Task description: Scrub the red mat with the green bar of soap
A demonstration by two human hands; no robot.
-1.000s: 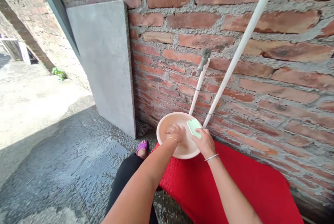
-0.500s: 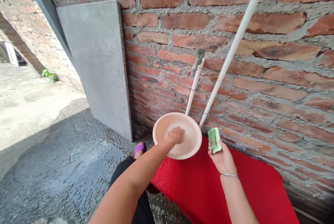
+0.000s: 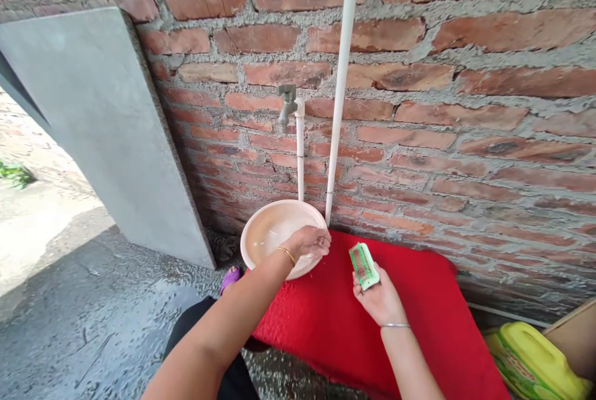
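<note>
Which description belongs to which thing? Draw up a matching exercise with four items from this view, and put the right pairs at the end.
Things:
1. brush
2. basin
3. cloth
4. tap

Descriptions:
A. grey, at the top of the short white pipe
B. pale pink, below the left hand
C. green and white, held in the right hand
D. red, spread out flat

Pairs: 1-C, 2-B, 3-D, 4-A
</note>
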